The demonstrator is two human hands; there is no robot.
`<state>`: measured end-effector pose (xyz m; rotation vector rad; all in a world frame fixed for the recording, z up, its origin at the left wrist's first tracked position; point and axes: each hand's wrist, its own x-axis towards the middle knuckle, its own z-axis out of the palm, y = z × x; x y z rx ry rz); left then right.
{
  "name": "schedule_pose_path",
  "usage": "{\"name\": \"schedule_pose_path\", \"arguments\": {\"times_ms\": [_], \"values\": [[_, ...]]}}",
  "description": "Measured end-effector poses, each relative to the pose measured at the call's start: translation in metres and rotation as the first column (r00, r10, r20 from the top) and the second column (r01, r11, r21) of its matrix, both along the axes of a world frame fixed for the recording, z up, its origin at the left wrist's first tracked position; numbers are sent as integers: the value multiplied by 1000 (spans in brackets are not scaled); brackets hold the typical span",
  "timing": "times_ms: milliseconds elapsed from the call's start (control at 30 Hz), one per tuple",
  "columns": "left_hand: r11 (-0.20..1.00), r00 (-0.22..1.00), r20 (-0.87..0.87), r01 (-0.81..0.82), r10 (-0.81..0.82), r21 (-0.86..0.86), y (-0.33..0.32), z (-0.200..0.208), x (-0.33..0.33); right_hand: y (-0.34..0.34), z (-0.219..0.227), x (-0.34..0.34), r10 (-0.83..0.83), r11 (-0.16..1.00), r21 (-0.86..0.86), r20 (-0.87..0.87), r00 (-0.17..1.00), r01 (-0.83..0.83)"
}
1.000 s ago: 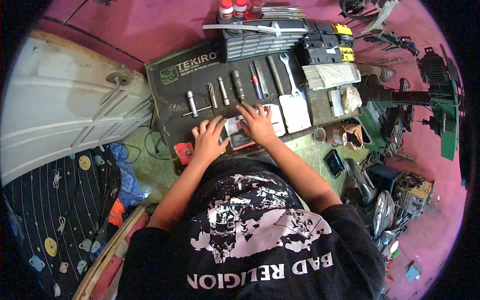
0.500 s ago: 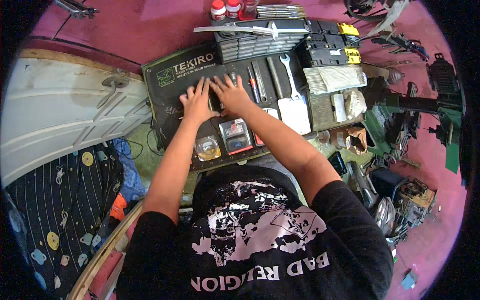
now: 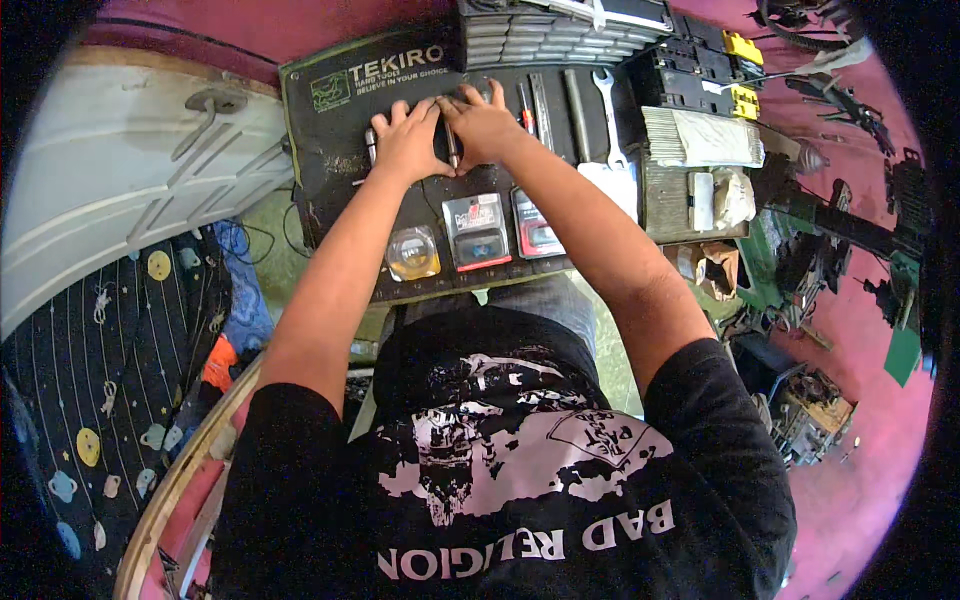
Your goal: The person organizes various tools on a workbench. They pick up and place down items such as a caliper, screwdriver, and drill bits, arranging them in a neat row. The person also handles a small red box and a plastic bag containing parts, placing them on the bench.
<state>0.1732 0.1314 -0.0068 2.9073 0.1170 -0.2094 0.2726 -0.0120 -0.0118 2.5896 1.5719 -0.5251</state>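
My left hand (image 3: 408, 148) and my right hand (image 3: 484, 130) rest side by side on a dark work mat (image 3: 330, 190), fingers spread and slightly bent. Their index fingers and thumbs come close together, framing a slim metal tool (image 3: 452, 150) that lies upright in the picture; its exact kind I cannot make out. By my left fingers lies a short shiny metal piece (image 3: 371, 145), partly covered. To the right of my right hand are a red-handled screwdriver (image 3: 526, 112), a long flat metal tool (image 3: 541, 110), a metal bar (image 3: 577, 115) and a combination wrench (image 3: 606, 115).
Nearer me lie a round clear-and-yellow pack (image 3: 413, 255) and two blister packs, one grey-red (image 3: 477, 230), one red-edged (image 3: 540, 237). A white sheet (image 3: 612, 187) sits below the wrench. Behind stands a drawer cabinet (image 3: 560, 40); black-yellow cases (image 3: 690, 70) are to its right.
The view has shifted, so the mat and hands sit higher in the picture. Both hands stay at nearly the same spot on the mat; the metal piece beside my left fingers shows more.
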Motion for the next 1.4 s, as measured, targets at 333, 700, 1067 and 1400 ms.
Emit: {"name": "schedule_pose_path", "arguments": {"times_ms": [333, 700, 1067, 1400], "values": [[999, 1000, -5, -30, 31, 42, -6, -4, 2, -3, -3, 2, 13, 1000, -1, 17, 1000, -13], [996, 996, -4, -84, 84, 10, 3, 9, -9, -5, 11, -12, -47, 998, 39, -8, 999, 47], [997, 997, -20, -68, 69, 48, 29, 14, -37, 18, -9, -49, -72, 982, 177, 15, 997, 68], [994, 994, 13, -111, 111, 18, 23, -7, -33, 17, -13, -39, -35, 986, 166, 45, 998, 27]]}}
